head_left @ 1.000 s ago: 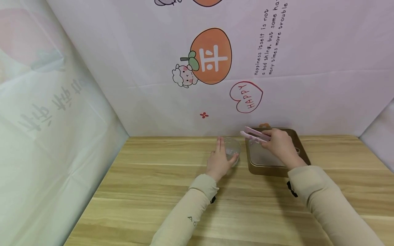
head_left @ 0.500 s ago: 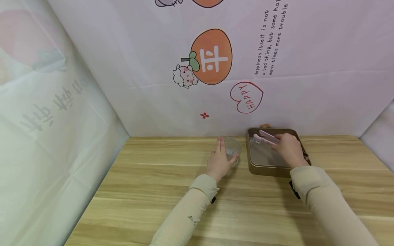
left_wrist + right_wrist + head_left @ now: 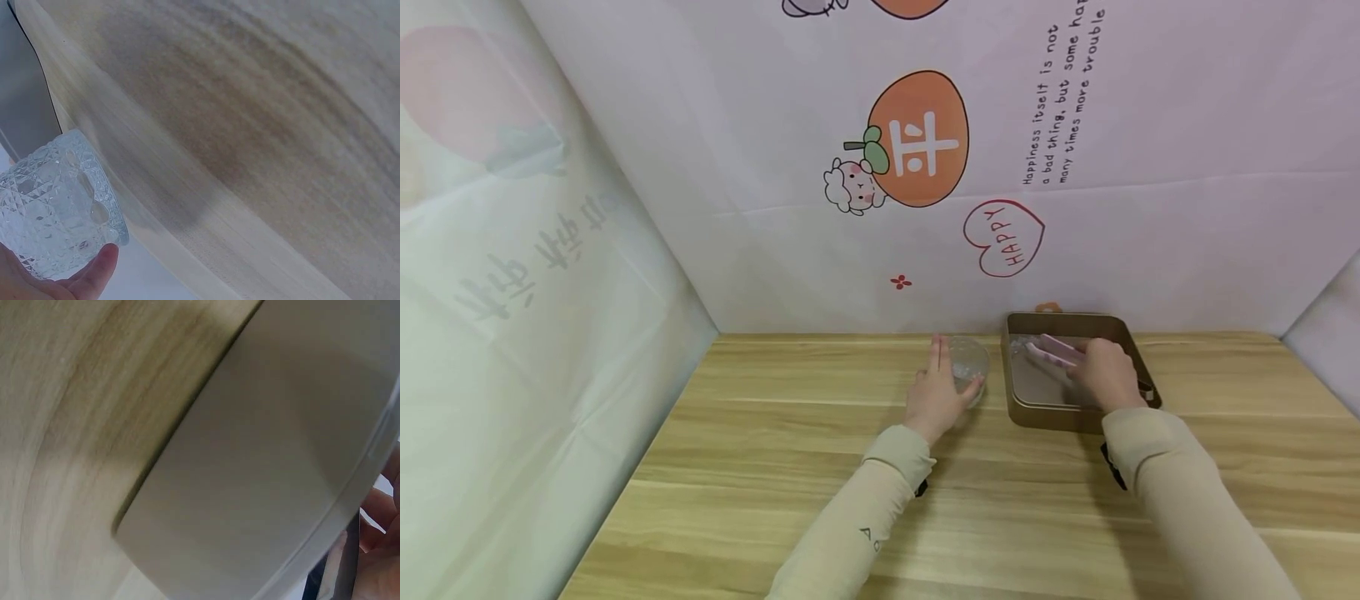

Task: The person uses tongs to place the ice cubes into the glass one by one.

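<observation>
My left hand (image 3: 934, 396) holds a clear cut-glass cup (image 3: 967, 360) by its side, the thumb and fingers on opposite sides. In the left wrist view the faceted glass cup (image 3: 56, 206) shows at lower left, with a fingertip near its rim. To its right is an open, gold-brown metal tin (image 3: 1060, 418). Over the tin my right hand (image 3: 1105, 372) grips pink tongs (image 3: 1062, 353), whose tips point left and down inside it. Small clear pieces (image 3: 1020, 342) lie near the tin's back left corner, by the tips. Whether the tips touch one, I cannot tell.
The wooden table (image 3: 760, 467) meets a printed white backdrop (image 3: 805, 267) just behind the tin and cup. Another white sheet (image 3: 550, 333) hangs at the left. The tin's tall outer wall (image 3: 250, 462) fills much of the right wrist view.
My right hand has carried the tongs right from above the tin's left rim, then down into the tin. The left hand and glass cup have stayed in place.
</observation>
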Demonstrator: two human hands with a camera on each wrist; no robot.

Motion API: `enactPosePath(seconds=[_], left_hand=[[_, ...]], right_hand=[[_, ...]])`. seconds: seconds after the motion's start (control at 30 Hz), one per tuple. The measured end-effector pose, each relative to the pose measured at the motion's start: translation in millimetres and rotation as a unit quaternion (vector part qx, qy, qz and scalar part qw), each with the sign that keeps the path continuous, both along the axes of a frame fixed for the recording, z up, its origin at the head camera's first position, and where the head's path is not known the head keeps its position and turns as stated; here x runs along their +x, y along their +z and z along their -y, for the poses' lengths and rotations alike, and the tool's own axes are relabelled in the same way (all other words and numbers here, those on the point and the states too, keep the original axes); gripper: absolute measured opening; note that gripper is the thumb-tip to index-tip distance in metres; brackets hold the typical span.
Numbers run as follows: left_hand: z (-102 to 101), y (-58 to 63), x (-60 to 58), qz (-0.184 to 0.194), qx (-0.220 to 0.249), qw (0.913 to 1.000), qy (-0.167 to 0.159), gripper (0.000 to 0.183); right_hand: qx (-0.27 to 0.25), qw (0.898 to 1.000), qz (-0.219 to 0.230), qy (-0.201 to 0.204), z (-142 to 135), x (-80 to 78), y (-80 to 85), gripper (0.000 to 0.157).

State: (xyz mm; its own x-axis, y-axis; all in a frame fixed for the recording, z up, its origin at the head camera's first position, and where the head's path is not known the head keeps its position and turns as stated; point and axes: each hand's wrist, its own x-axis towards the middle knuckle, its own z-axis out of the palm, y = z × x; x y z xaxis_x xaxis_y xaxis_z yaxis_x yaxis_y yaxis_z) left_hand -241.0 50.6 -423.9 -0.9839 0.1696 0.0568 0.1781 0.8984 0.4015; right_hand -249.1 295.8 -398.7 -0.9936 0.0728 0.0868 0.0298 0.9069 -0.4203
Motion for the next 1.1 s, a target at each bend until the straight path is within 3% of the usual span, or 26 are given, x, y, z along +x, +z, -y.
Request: enactPosePath(seconds=[0.47,0.87,1.1], left_hand=[[-3,-1.9,-0.1,0.000,-0.003,1.0000,-0.002,0.090],[-2,-1.7,-0.2,-0.004,-0.010,0.9999,0.001,0.089],[-1,-1.4,-0.1,-0.006,-0.009,0.9999,0.001,0.089]], right_hand=[[-0.003,0.999,0.036,-0.010,-3,-3.3,-7.2,0.047],[0.025,0.999,-0.005,0.026,4,-6.8,-10.0,0.037],[0.029,0.999,-0.007,0.035,8,-6.5,-8.7,0.035]])
